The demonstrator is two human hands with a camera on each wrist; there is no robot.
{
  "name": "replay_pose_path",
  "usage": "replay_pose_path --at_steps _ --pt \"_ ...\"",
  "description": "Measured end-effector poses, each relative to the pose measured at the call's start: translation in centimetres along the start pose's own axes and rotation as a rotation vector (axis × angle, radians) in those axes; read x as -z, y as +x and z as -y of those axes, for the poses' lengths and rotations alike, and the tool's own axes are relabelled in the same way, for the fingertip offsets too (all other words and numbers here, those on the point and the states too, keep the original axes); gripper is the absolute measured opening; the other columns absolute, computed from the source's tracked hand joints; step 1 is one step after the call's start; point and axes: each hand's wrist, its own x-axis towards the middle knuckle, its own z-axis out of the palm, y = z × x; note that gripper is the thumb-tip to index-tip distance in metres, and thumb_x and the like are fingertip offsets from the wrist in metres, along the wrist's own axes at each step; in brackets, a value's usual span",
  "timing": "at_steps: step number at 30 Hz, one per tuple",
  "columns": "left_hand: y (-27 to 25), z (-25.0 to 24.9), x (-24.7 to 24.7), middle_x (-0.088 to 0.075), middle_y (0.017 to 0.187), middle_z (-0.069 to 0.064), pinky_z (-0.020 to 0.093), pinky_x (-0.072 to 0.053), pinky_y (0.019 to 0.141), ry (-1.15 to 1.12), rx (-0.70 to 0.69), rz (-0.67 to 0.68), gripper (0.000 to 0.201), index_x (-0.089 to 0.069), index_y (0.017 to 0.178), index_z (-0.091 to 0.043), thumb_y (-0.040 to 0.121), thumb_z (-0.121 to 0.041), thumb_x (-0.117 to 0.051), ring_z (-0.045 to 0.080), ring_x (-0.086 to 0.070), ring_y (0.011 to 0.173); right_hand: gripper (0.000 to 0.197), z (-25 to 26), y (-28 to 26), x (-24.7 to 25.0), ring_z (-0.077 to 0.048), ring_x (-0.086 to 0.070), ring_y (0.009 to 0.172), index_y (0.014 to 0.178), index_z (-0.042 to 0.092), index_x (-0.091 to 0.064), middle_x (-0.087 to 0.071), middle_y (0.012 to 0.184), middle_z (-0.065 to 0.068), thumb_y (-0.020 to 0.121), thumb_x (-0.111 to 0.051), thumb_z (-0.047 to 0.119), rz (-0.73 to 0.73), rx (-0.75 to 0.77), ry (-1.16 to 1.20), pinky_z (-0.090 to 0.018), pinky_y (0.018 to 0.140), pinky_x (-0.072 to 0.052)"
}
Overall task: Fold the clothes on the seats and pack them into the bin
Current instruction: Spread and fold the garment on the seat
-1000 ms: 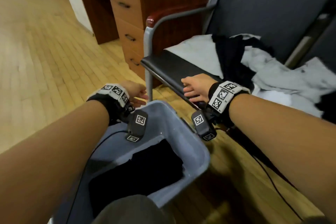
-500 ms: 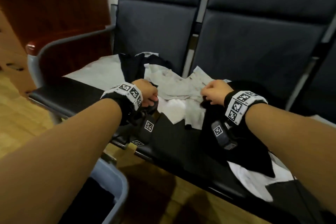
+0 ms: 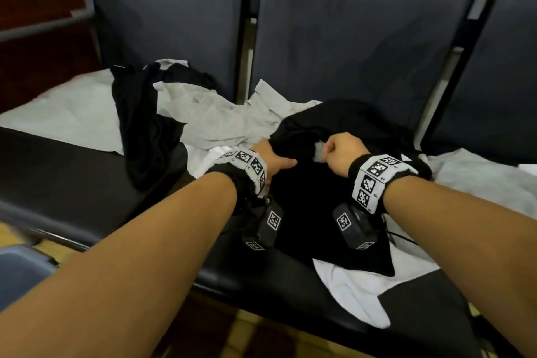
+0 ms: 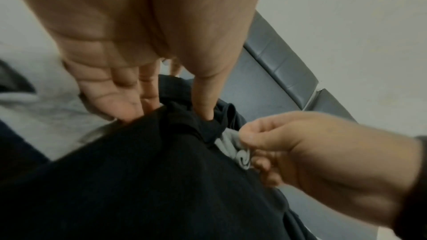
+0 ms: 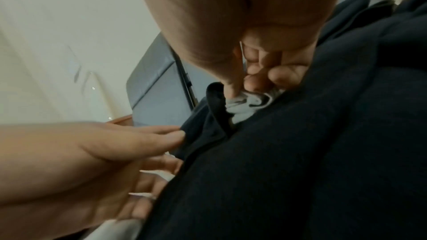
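Black garment [image 3: 319,212] being pinched at its collar by left hand [image 3: 273,158] and right hand [image 3: 341,154], unfolded, with grey clothes [image 3: 220,119] waiting at ten o'clock.

A wooden cabinet [image 3: 35,23] stands left, behind the grey metal armrest [image 3: 43,25].

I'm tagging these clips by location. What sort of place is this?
Probably a waiting area or office lobby. A row of linked dark padded seats with metal frames stands against a plain wall, with a wooden cabinet beside it. Loose clothes lie across the seats.
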Motion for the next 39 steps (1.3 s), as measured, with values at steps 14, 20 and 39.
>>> replay_pose_path --at_steps 14,20,39 --pt "-4.9 -4.2 5.3 -0.056 0.067 0.007 0.014 -0.046 0.047 -0.205 -0.169 -0.171 0.025 -0.054 0.073 -0.012 0.095 -0.005 -0.044 0.019 -0.061 0.066 0.009 0.7 -3.8 5.6 -0.015 -0.054 0.072 0.088 0.021 -0.056 -0.055 0.075 0.005 0.085 -0.065 0.022 -0.105 0.173 0.341 -0.026 0.064 -0.043" --pt "-10.1 -6.3 7.4 -0.063 0.092 0.013 0.041 -0.053 0.091 -0.070 -0.345 -0.202 0.026 -0.062 0.093 -0.005 0.098 -0.025 -0.045 0.026 -0.061 0.093 0.077 1.8 -7.8 6.9 -0.011 -0.047 0.112 0.142 0.033 -0.043 -0.046 0.121 0.002 0.075 -0.079 0.038 -0.023 0.313 0.193 -0.025 0.096 -0.039" --pt "-17.1 -8.0 11.8 -0.072 0.081 -0.001 0.034 -0.055 0.080 0.094 -0.430 -0.077 0.027 -0.071 0.087 -0.026 0.080 -0.052 -0.069 0.018 -0.069 0.078 0.011 2.5 -12.2 12.7 -0.030 -0.062 0.082 0.080 0.027 -0.061 -0.065 0.076 -0.003 0.086 -0.052 0.023 -0.237 0.292 -0.061 -0.038 0.074 -0.053"
